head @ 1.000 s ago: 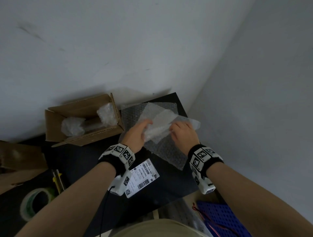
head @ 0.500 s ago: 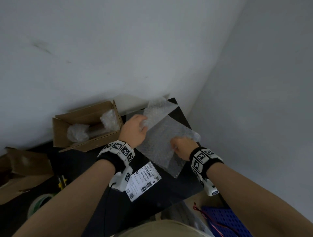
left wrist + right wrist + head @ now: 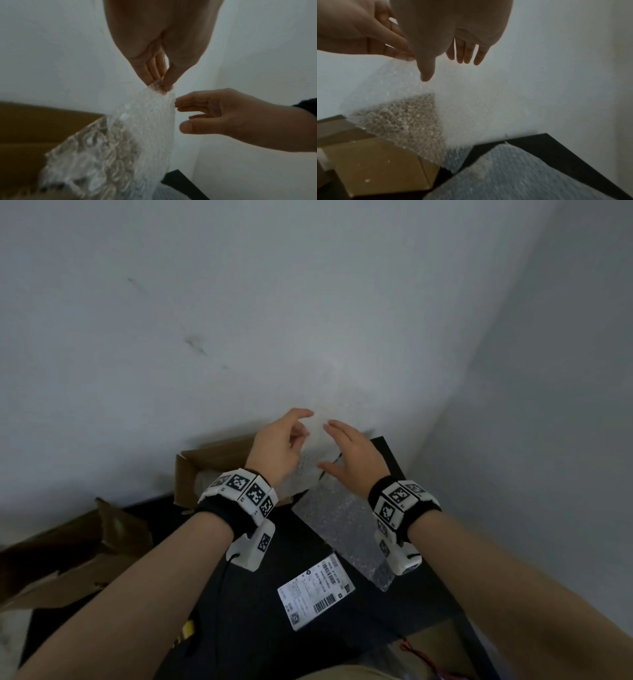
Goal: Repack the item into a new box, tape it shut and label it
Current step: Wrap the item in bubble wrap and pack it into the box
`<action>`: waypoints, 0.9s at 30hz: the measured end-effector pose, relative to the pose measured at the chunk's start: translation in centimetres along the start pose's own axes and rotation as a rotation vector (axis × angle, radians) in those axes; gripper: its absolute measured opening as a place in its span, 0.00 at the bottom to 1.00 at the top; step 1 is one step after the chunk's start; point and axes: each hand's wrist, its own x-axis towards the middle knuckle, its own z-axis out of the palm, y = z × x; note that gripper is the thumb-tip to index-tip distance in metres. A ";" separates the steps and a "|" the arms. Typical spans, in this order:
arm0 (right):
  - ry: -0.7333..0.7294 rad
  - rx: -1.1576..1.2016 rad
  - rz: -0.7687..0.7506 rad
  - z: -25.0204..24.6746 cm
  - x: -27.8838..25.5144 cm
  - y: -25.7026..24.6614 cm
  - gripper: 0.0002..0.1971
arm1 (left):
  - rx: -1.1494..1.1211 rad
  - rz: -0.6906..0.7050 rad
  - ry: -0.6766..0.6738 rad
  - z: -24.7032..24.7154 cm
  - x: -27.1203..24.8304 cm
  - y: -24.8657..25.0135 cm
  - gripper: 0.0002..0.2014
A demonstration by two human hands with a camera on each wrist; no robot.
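My left hand [image 3: 281, 440] [image 3: 159, 81] pinches the top corner of a clear bubble wrap sheet [image 3: 310, 470] [image 3: 144, 121] [image 3: 412, 115] and holds it up in front of the wall. The sheet hangs down over the open cardboard box [image 3: 212, 463] [image 3: 382, 166]. Just right of the sheet, my right hand [image 3: 346, 453] [image 3: 205, 115] [image 3: 453, 56] hovers with straight, spread fingers and holds nothing. A second bubble wrap sheet [image 3: 346, 529] [image 3: 513, 175] lies flat on the black table [image 3: 411, 594]. A white shipping label [image 3: 317, 590] lies on the table near me.
A second brown cardboard box [image 3: 68, 553] lies at the left. White walls meet in a corner close behind the table. Something yellow [image 3: 187, 628] shows under my left forearm. A red cord [image 3: 424, 655] lies below the table's right edge.
My left hand has lifted one bubble wrap sheet from the table up toward the wall. My right hand let go of the wrap and rose beside it, fingers opening.
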 end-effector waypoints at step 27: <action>-0.063 0.458 0.006 -2.1 7.7 -11.0 0.03 | 0.197 0.064 0.258 -13.5 -1.0 -2.0 0.38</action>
